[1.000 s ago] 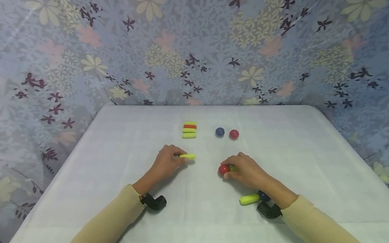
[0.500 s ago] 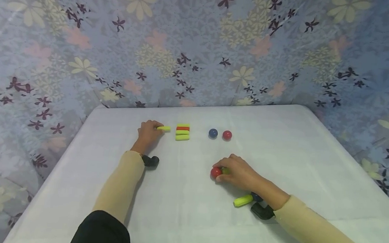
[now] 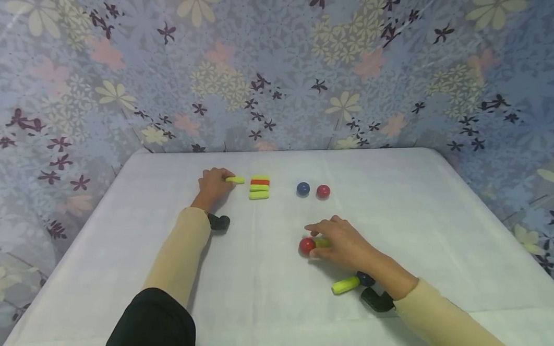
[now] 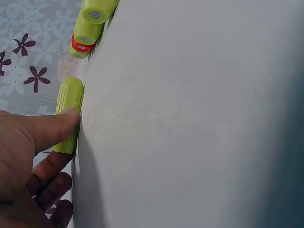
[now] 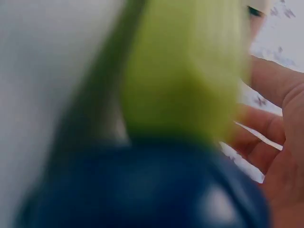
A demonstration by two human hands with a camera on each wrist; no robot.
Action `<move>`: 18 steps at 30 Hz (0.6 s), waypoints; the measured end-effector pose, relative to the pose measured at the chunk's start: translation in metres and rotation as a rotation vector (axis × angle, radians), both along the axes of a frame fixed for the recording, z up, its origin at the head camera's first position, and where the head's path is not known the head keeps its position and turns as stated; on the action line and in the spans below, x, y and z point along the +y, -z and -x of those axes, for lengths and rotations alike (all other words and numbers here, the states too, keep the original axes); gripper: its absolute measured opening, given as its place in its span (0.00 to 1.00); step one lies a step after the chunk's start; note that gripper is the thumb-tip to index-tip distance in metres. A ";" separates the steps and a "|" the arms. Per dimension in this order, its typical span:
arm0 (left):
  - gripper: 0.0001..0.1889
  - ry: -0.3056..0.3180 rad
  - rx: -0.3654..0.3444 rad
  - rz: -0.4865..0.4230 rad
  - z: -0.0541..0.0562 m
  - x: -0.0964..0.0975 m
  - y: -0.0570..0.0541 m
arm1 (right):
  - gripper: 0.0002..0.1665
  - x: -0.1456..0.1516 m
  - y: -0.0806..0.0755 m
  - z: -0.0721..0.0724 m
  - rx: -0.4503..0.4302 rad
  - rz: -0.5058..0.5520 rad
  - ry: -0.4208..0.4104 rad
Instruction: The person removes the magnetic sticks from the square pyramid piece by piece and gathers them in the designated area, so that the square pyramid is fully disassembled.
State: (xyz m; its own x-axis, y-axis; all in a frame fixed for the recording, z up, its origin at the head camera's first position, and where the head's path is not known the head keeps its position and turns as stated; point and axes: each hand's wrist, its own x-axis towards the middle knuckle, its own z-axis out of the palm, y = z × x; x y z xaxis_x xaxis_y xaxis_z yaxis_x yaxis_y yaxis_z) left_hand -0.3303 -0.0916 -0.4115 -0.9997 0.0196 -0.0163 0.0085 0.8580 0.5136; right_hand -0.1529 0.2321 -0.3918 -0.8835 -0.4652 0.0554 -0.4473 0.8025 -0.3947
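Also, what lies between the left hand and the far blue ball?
In the head view: the end of the held yellow stick, then the row of four sticks.

A blue ball [image 5: 142, 190] and lime stick [image 5: 185, 71] were blurred and cut off in the right wrist view; the left hand [image 3: 214, 184] partly hid the pinched stick [image 3: 236, 180] in the head view.

The head camera looks forward and down over the white cloth-covered table [image 3: 260, 308] to the blue-grey floral backdrop [image 3: 292, 64]. The left wrist view, close and tipped sideways, shares with it a ribbed lime-green stick [image 4: 71, 97] and the row of lime-green and red sticks [image 4: 88, 31]. The right wrist view, nearest, shares a glossy dark blue ball [image 5: 152, 190], blurred and large.
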 end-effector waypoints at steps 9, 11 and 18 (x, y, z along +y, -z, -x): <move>0.17 -0.008 0.017 0.023 0.000 -0.001 -0.002 | 0.32 0.037 -0.008 -0.017 0.073 -0.067 0.174; 0.17 -0.006 0.014 0.021 0.000 -0.002 -0.001 | 0.33 0.041 -0.006 -0.018 0.070 -0.082 0.205; 0.20 0.024 0.009 0.009 -0.001 -0.002 0.000 | 0.32 0.050 0.004 -0.010 0.023 -0.089 0.243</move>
